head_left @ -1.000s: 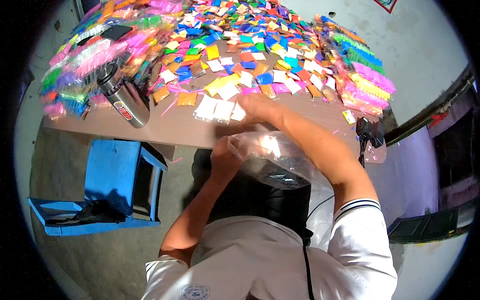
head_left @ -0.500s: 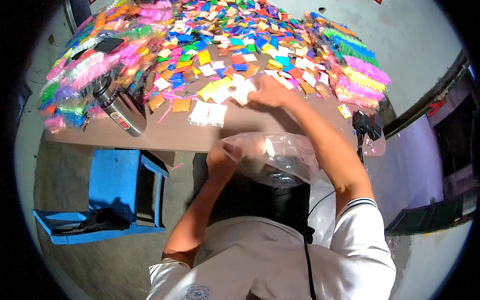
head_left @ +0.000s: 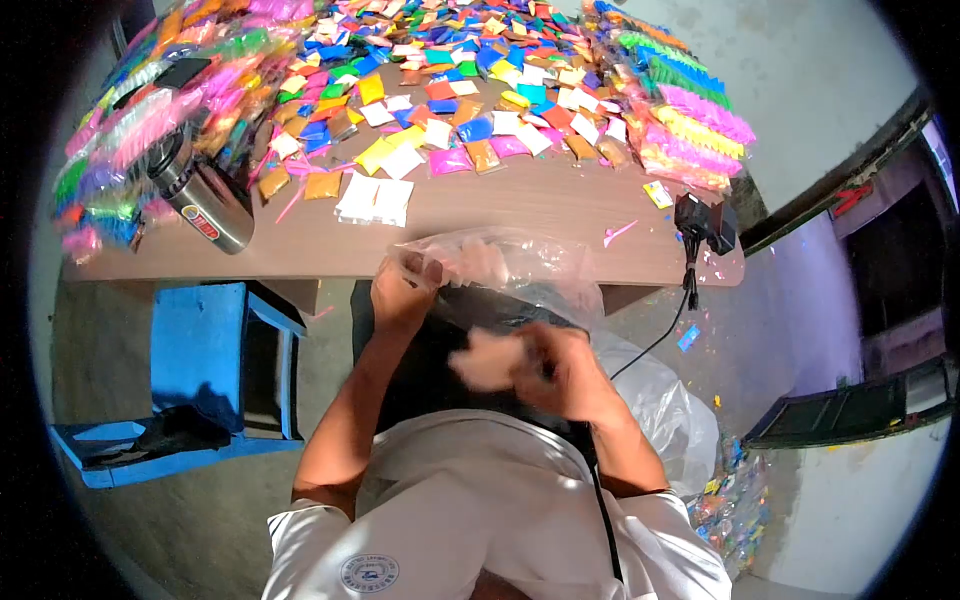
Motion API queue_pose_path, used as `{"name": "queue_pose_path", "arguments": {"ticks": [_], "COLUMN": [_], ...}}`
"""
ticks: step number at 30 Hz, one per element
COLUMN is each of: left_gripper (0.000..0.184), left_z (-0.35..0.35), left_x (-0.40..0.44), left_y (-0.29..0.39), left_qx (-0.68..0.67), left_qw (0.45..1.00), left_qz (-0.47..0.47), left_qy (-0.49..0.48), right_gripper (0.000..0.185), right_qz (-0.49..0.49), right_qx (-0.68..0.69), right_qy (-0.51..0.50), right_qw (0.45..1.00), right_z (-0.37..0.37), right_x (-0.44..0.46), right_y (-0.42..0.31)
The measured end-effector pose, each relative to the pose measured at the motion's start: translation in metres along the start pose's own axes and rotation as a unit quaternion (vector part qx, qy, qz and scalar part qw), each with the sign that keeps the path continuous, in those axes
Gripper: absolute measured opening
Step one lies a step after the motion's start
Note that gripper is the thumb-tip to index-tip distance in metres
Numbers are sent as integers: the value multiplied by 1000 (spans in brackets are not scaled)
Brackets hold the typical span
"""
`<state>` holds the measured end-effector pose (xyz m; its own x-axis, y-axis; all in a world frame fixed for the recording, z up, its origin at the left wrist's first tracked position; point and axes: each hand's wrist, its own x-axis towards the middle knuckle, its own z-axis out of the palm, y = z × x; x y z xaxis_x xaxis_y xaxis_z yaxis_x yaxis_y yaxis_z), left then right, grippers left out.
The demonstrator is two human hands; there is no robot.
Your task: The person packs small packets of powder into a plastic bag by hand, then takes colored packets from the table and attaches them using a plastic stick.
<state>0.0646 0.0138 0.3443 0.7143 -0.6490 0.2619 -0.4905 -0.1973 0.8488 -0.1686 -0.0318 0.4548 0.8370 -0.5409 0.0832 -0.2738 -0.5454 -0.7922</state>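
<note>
- Across the counter [head_left: 545,200]: coloured packets [head_left: 475,129], loosely strewn, flanked at either side by bundles [head_left: 700,115] in clear wrap.
- At its front: two white packets [head_left: 372,200], side by side; a third, touched by the right hand half a second earlier, has been removed from the counter.
- Right hand [head_left: 570,380]: drawn back from the counter and lowered over the lap, below the bag. Blurred; whether a packet is held, or the fingers are apart or together, cannot be told.
- Left hand [head_left: 402,290]: kept by the counter's near edge, fingers clamped on the bag's rim.
- Bag [head_left: 545,262]: clear, large, spread between lap and counter edge. Pale shapes are seen through its film; contents not identified.
- Bearing on the work, as judged: handling has been shifted from the counter to the lap, the bag being steadied by one hand alone.
- Flask [head_left: 225,222]: steel, dark-topped, tilted in view; red oval label [head_left: 202,222] with pale lettering, brand not legible.
- Shirt [head_left: 480,500]: white, marked with a round blue badge [head_left: 370,574]; its ring of small writing cannot be read.
- Small yellow-and-white packet [head_left: 658,194]: printed, wording too small to read.
</note>
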Motion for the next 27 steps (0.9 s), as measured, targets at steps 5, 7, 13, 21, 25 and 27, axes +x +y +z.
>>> {"name": "queue_pose_path", "arguments": {"ticks": [5,7,13,21,25,27], "left_gripper": [33,35,41,34,33,33], "left_z": [1,-6,4,14,12,10], "left_x": [-2,-2,1,-1,-3,-2], "left_y": [-4,12,-5,-33,-25,-22], "left_qx": [-31,-29,-42,20,23,7], "left_qw": [1000,997,999,996,992,994], "left_qz": [1,62,7,83,111,105], "left_qy": [0,18,24,39,52,36], "right_gripper": [26,23,33,45,48,44], "right_qz": [21,10,47,137,-14,-18], "right_qx": [-128,-162,-205,-137,-211,-220], "right_qy": [254,318,273,118,125,136], "right_qw": [959,934,939,974,969,966], "right_z": [6,2,12,5,2,8], "right_x": [28,38,75,83,69,69], "right_y": [28,29,46,36,34,43]}}
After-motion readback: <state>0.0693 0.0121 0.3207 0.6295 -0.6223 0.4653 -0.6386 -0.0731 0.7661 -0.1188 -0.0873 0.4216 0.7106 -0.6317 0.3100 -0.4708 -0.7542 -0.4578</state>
